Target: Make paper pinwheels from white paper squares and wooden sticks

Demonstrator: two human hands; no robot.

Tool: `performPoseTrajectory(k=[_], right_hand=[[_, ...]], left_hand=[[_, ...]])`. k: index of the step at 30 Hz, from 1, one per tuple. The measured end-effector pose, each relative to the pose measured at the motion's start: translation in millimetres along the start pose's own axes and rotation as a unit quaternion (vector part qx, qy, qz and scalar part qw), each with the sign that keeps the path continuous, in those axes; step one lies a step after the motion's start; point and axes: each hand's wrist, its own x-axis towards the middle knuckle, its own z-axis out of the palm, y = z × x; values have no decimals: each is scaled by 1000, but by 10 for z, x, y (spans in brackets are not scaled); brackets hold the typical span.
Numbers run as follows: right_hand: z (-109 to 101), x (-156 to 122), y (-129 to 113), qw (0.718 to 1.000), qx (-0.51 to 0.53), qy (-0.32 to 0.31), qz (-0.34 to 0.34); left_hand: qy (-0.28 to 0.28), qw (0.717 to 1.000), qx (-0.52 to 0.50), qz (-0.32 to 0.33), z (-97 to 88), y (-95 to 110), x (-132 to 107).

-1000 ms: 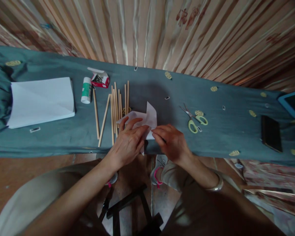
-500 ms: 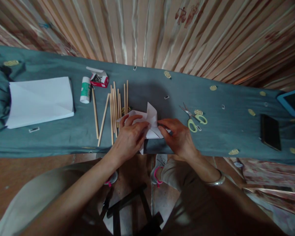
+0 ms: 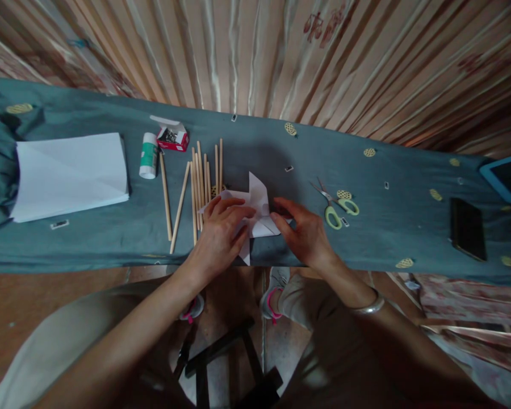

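A: Two hands are working on the folded paper (image 3: 258, 196) in the head view. What is shifting?
B: Since a second ago the right hand (image 3: 306, 236) is moving up from the surface's (image 3: 387, 238) near edge to the paper's right flap, so the folding is moving there. The left hand (image 3: 219, 233) is staying flat, grip open, pressing the left half.
A: And the right grip?
B: Its thumb and fingers are touching the flap. I cannot tell whether they are pinching it. The sticks (image 3: 200, 176) are lying just left.
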Motion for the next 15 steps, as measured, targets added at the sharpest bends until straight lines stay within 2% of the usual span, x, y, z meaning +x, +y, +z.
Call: performPoseTrajectory(k=[5,10,12,15], right_hand=[[39,58,21,999,33,6,23],[59,131,54,999,47,8,27],[76,165,52,998,58,11,30],[110,220,27,996,79,13,46]], left_hand=[[37,998,-35,-28,-170,-57,8],[72,988,-85,-110,-338,-149,-116],[76,977,-121,-158,-346,-176,-180],[85,946,-216,-227,-323,-194,-252]])
